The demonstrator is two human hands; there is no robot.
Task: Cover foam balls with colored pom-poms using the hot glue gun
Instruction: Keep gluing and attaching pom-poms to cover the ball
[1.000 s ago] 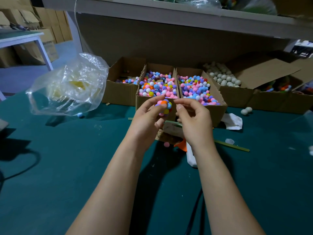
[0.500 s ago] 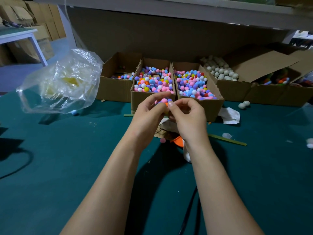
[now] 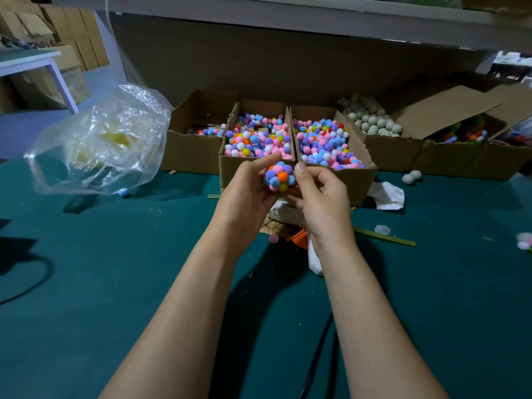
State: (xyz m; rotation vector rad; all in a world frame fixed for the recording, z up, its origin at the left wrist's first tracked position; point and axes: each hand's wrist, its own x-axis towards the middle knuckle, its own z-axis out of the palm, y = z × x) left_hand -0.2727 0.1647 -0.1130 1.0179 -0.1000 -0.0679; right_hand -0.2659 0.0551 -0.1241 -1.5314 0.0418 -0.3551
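Note:
A foam ball covered in pink, blue, purple, orange and yellow pom-poms (image 3: 279, 176) is held up between both hands above the green table (image 3: 115, 283). My left hand (image 3: 247, 194) grips it from the left with curled fingers. My right hand (image 3: 319, 197) pinches its right side, thumb tip against the pom-poms. Behind them two cardboard boxes (image 3: 256, 165) (image 3: 359, 177) hold loose colored pom-poms. A box of plain white foam balls (image 3: 371, 122) stands at the back right. The orange and white glue gun (image 3: 302, 240) lies under my right wrist, mostly hidden.
A crumpled clear plastic bag (image 3: 100, 139) sits at the left. A green stick (image 3: 385, 239), a loose pink pom-pom (image 3: 273, 239), two stray foam balls (image 3: 411, 176) and white paper (image 3: 387, 195) lie on the table. A black cord (image 3: 316, 355) runs toward me.
The ball has turned in my hands so more of its covered face shows toward me. My right hand has shifted from its top to its right side.

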